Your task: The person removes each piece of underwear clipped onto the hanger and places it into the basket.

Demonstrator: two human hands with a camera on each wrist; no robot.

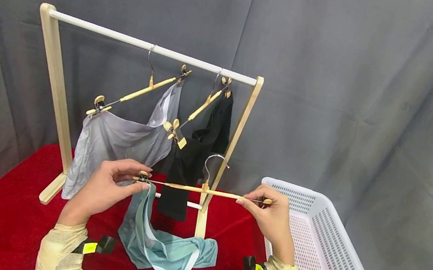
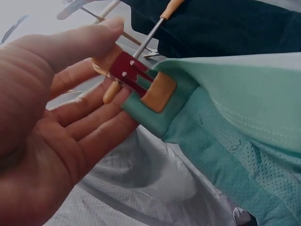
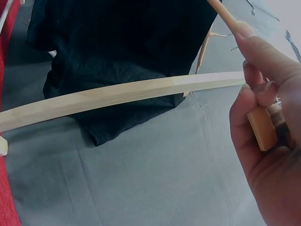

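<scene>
In the head view a wooden clip hanger [image 1: 186, 188] is held level above the red cloth. My left hand [image 1: 111, 184] pinches its left end between thumb and fingers. The left wrist view shows the clip [image 2: 150, 89] there biting a folded edge of teal underwear [image 1: 164, 249]. The rest of this garment hangs down and lies bunched on the cloth. My right hand [image 1: 270, 209] grips the hanger's right end, with thumb and finger on the bar and the right clip [image 3: 262, 129] by the palm. Nothing hangs from that clip.
A wooden rack [image 1: 55, 81] with a white rail [image 1: 105, 31] stands behind. Grey underwear [image 1: 122, 139] and a black garment [image 1: 180, 186] hang there on clip hangers, the black one by one clip. To the right is a white basket [image 1: 349, 264].
</scene>
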